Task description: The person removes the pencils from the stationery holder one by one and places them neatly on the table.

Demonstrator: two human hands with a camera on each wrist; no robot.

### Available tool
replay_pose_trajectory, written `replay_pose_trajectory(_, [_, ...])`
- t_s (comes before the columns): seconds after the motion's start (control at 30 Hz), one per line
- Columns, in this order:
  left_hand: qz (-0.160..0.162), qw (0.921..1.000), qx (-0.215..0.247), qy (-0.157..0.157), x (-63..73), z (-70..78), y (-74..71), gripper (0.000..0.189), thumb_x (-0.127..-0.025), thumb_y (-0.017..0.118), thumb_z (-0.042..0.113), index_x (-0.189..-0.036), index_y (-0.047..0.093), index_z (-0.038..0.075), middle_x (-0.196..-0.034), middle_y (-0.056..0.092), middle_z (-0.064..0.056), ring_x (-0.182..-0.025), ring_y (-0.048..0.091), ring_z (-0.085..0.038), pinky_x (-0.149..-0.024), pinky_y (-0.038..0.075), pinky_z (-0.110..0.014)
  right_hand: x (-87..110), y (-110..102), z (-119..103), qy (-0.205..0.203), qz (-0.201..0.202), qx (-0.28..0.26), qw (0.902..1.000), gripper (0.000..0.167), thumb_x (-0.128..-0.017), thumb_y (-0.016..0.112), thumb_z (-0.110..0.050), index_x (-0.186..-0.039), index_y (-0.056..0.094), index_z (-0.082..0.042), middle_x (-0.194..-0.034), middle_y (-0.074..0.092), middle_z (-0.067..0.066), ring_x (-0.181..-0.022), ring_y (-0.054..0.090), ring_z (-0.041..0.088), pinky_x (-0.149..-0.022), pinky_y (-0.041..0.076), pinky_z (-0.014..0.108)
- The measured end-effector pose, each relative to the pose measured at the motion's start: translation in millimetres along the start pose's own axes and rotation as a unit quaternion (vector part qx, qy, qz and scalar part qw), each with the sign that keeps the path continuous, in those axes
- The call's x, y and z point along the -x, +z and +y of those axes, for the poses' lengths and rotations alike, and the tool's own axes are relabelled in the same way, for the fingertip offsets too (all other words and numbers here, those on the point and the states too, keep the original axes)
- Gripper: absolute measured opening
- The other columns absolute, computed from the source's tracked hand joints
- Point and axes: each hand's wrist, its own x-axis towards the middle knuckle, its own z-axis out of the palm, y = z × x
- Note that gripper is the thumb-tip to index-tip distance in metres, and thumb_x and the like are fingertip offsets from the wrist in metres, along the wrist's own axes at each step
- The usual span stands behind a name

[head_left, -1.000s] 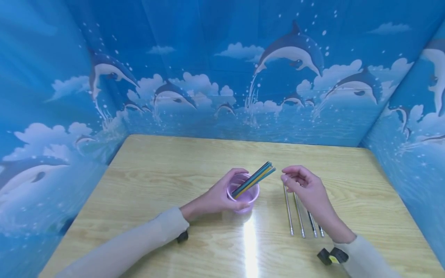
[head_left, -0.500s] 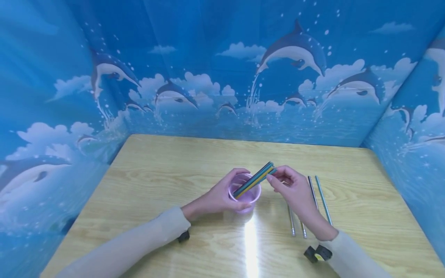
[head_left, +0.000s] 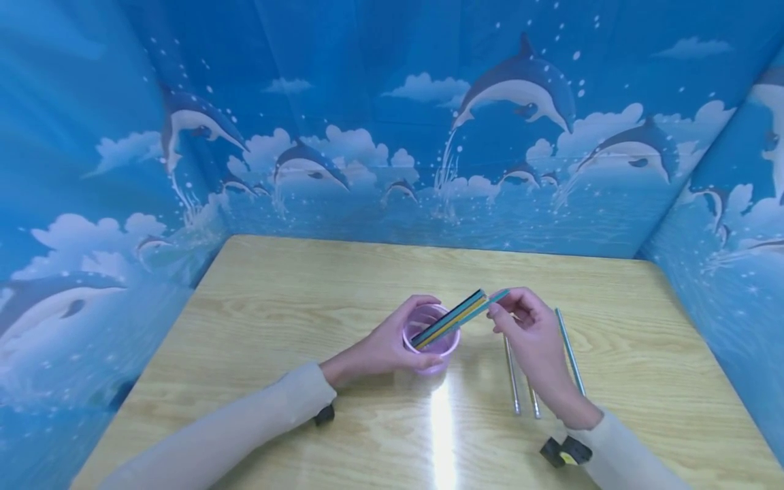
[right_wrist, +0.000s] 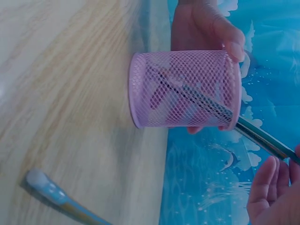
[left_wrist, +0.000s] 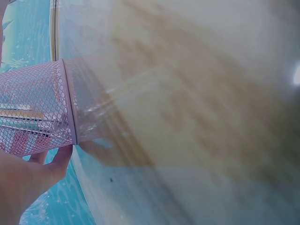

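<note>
My left hand (head_left: 388, 344) grips a pink mesh pen cup (head_left: 437, 364), its fingers and thumb round the sides near the rim. Several pencils (head_left: 450, 320) lean out of the cup toward the right: dark, yellow and teal ones. With thumb and forefinger my right hand (head_left: 529, 330) pinches a teal pencil (head_left: 499, 296), which sticks out farther than the others while its lower part is still within the cup. In the right wrist view the pencils show through the mesh (right_wrist: 187, 89). The left wrist view shows the cup's base (left_wrist: 69, 103) down on the table.
Silvery pencils (head_left: 512, 381) lie on the wooden table (head_left: 294, 292) beneath and left of my right forearm. A teal pencil (head_left: 569, 350) lies right of it. Dolphin-printed blue curtains (head_left: 367, 136) enclose the table at the back and sides.
My right hand has come left from the pencils on the table to the cup, then drawn a teal pencil partway out, up and right. My left hand keeps its hold.
</note>
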Motion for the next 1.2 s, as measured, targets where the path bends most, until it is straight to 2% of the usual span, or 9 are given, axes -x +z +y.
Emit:
replay_pose_trajectory(0.2, [0.004,1.0000,0.001,-0.004,0.2,0.1,0.4,0.090,-0.087,0.091,0.008,-0.161,0.042,0.019,-0.148,0.060,0.000,-0.136,0.058,-0.020,-0.109,0.055,-0.040,-2.2,-9,-6,-0.053,0.054,-0.060,0.9953,0.009,-0.104,0.064,0.010,-0.110,0.062,0.016,-0.105,0.072,0.014,-0.089,0.072,0.019,-0.076,0.062,0.023])
replay_pose_trajectory(0.33, [0.000,1.0000,0.002,-0.005,0.3,0.1,0.4,0.091,-0.087,0.091,0.006,-0.162,0.040,0.017,-0.149,0.060,0.000,-0.136,0.058,-0.022,-0.108,0.056,-0.040,-4.9,-18,-14,-0.078,0.078,-0.122,0.9864,0.011,-0.104,0.064,0.012,-0.111,0.060,0.019,-0.102,0.072,0.016,-0.089,0.074,0.022,-0.080,0.064,0.026])
replay_pose_trajectory(0.47, [-0.002,1.0000,0.007,-0.005,0.5,1.5,0.7,0.092,-0.087,0.090,0.004,-0.162,0.040,0.016,-0.149,0.059,-0.001,-0.137,0.058,-0.024,-0.107,0.057,-0.041,-9.2,-29,-20,-0.113,0.085,-0.194,0.9708,0.010,-0.105,0.061,0.013,-0.111,0.057,0.020,-0.099,0.070,0.020,-0.090,0.076,0.026,-0.082,0.065,0.031])
replay_pose_trajectory(0.63, [0.000,0.9999,0.004,-0.010,1.7,2.8,0.8,0.091,-0.087,0.091,0.006,-0.162,0.040,0.019,-0.147,0.060,-0.001,-0.136,0.059,-0.024,-0.106,0.058,-0.041,-15.3,-42,-25,-0.152,0.067,-0.276,0.9468,0.010,-0.105,0.056,0.016,-0.112,0.053,0.023,-0.103,0.065,0.025,-0.090,0.075,0.032,-0.085,0.066,0.036])
replay_pose_trajectory(0.77, [0.001,0.9999,0.004,-0.011,1.2,2.4,0.4,0.091,-0.087,0.091,0.006,-0.161,0.042,0.024,-0.147,0.060,-0.001,-0.136,0.059,-0.024,-0.106,0.058,-0.041,-18.6,-50,-28,-0.152,0.066,-0.300,0.9395,0.015,-0.105,0.055,0.017,-0.118,0.053,0.023,-0.109,0.062,0.026,-0.090,0.074,0.032,-0.084,0.066,0.038])
replay_pose_trajectory(0.93, [0.002,0.9999,0.004,-0.013,1.4,2.2,0.1,0.090,-0.087,0.091,0.006,-0.160,0.042,0.027,-0.147,0.059,-0.001,-0.136,0.059,-0.023,-0.106,0.058,-0.041,-19.1,-59,-27,-0.130,0.070,-0.262,0.9536,0.026,-0.106,0.055,0.015,-0.131,0.055,0.022,-0.109,0.062,0.022,-0.092,0.072,0.028,-0.081,0.066,0.034])
replay_pose_trajectory(1.03, [0.003,0.9999,0.006,-0.012,1.7,2.3,0.0,0.090,-0.087,0.091,0.006,-0.160,0.042,0.026,-0.147,0.060,-0.002,-0.136,0.058,-0.024,-0.107,0.057,-0.040,-18.7,-67,-26,-0.105,0.079,-0.208,0.9693,0.032,-0.106,0.059,0.012,-0.138,0.059,0.016,-0.106,0.064,0.020,-0.092,0.072,0.025,-0.081,0.066,0.031])
replay_pose_trajectory(1.2, [0.003,0.9999,0.001,-0.012,1.6,2.1,-0.2,0.089,-0.087,0.091,0.007,-0.160,0.043,0.027,-0.147,0.060,0.000,-0.137,0.058,-0.022,-0.107,0.056,-0.040,-18.6,-85,-19,-0.058,0.089,-0.124,0.9867,0.038,-0.105,0.065,0.007,-0.143,0.064,0.006,-0.105,0.070,0.015,-0.090,0.073,0.020,-0.076,0.065,0.025])
